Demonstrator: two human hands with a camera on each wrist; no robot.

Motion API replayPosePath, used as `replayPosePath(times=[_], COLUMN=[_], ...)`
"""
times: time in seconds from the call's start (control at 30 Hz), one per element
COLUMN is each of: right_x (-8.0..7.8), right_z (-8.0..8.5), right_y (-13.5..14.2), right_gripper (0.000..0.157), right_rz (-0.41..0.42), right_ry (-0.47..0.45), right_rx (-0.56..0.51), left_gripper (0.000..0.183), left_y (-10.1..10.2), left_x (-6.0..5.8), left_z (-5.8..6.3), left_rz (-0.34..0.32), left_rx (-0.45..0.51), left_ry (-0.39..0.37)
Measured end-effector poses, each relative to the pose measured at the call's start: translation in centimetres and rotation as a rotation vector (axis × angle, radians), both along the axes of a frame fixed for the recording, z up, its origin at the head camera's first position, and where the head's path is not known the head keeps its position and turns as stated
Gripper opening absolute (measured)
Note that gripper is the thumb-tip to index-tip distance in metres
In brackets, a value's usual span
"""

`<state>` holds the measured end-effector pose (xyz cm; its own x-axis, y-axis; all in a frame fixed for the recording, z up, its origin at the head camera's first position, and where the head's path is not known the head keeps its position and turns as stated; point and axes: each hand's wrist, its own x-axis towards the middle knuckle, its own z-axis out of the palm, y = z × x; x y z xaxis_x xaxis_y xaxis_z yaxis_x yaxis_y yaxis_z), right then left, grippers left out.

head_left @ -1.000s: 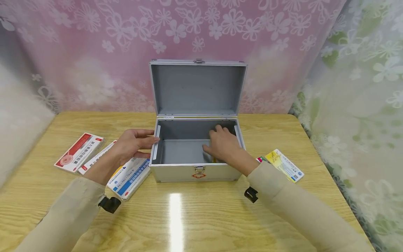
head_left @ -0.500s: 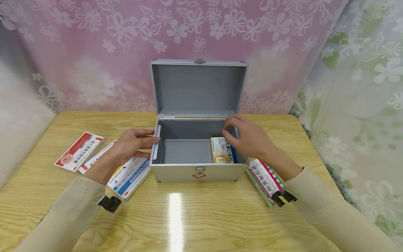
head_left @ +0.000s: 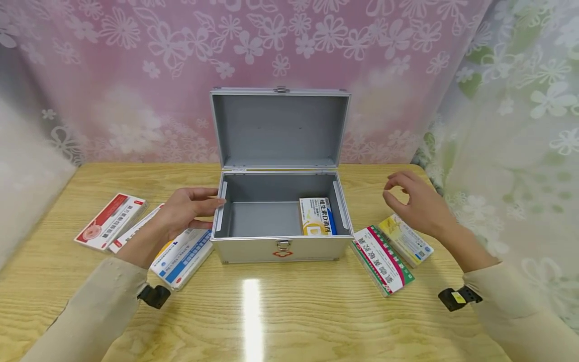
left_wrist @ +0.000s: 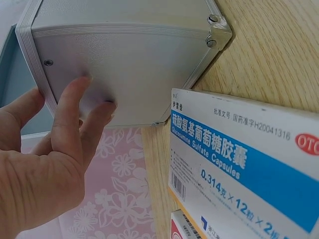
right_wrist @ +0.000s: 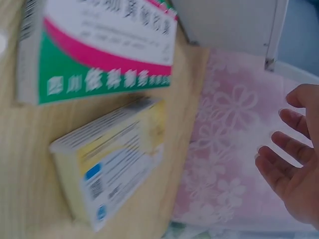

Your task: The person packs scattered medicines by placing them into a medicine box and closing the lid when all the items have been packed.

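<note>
We found one vitamin D carton [head_left: 315, 216] in the open case [head_left: 253, 250]. The left hand [head_left: 181, 213] rested relaxed against its side; the right hand [head_left: 418, 203], loosely curled and holding nothing, had withdrawn.

Pink floral curtain [head_left: 271, 65] behind a wood-grained table [head_left: 199, 322]

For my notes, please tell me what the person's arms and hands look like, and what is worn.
The left sleeve and right sleeve are beige and long. The left hand and right hand have no gloves. A small black device sits at each cuff; the right one has a yellow label.
</note>
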<state>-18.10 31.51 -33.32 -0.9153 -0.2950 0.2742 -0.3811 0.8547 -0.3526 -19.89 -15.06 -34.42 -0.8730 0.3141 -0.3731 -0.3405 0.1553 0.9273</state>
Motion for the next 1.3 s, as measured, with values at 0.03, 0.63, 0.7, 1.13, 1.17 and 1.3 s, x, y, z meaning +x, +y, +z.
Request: replayPosePath(times=[0.03, 0.63, 0.7, 1.13, 1.17, 1.3], right_x=[0.1, 3.3, 3.4, 3.8, 3.8, 3.8], right_z=[-0.3, -5.4, -5.8, -6.1, -6.1, -6.1], right_y=[0.5, 4.3, 4.3, 3.9, 3.8, 3.7], right_gripper=[0.019, 0.073, 0.071, 0.061, 0.061, 0.06], right_rz=[-0.004, -0.012, -0.018, -0.019, -0.018, -0.011], right_ry=[-0.012, -0.387, -0.379, -0.298, -0.298, -0.302], right_rx=[0.004, 0.224, 0.227, 0.317, 0.318, 0.317], left_gripper=[0.063, 0.064, 0.064, 0.065, 0.065, 0.064], left_y=[0.0, 0.0, 0.0, 0.0, 0.0, 0.0], left_x=[0.0, 0.1, 0.1, 0.1, 0.1, 0.1], left_z=[0.0, -0.2, -0.2, -0.5, -0.5, -0.5], left_rz=[0.0, 0.014, 0.018, 0.02, 0.02, 0.02], left_rx=[0.0, 0.001, 0.003, 0.006, 0.006, 0.008], left_ry=[0.0, 0.002, 0.002, 0.008, 0.01, 0.017])
